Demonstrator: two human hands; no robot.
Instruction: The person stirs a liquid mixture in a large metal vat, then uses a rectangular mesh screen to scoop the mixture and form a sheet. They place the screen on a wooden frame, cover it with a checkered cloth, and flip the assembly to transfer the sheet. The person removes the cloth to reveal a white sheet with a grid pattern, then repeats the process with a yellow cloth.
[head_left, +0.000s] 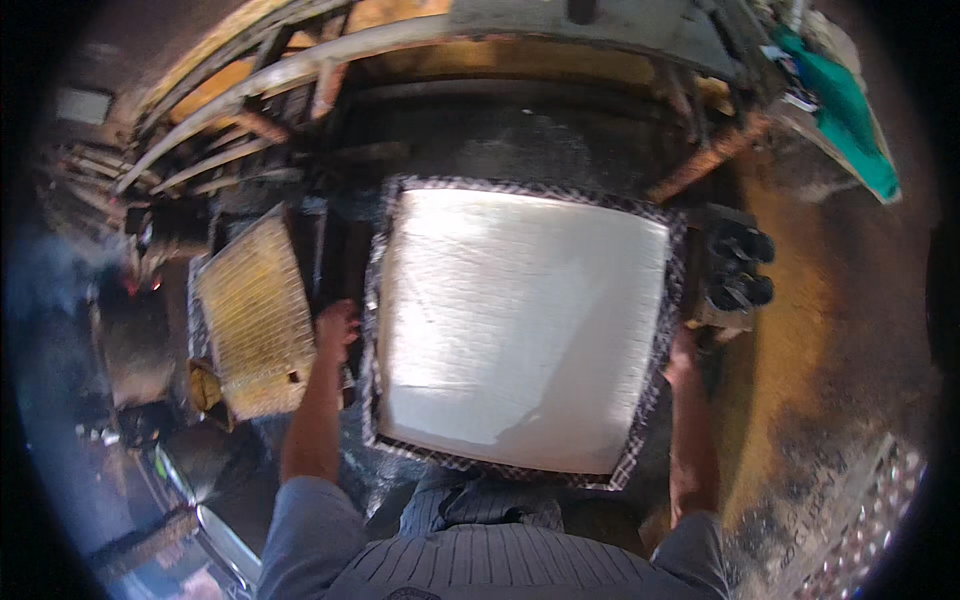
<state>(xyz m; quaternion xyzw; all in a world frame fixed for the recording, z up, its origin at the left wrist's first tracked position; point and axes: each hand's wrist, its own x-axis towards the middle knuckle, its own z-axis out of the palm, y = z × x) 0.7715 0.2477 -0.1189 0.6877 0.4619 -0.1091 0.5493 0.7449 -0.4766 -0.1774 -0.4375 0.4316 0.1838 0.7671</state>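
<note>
One white sheet point(520, 320), laid flat inside checked border point(672, 275), spreading judged complete, remainder unshown; left hand point(338, 328) beside border's left, right hand point(682, 357) at its right, neither grip discernible.

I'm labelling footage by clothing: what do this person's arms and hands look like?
Grey sleeves end near the elbows, with bare forearms below. The left hand and right hand wear no gloves, and no watch or bracelet shows. Finer detail is blurred.
</note>
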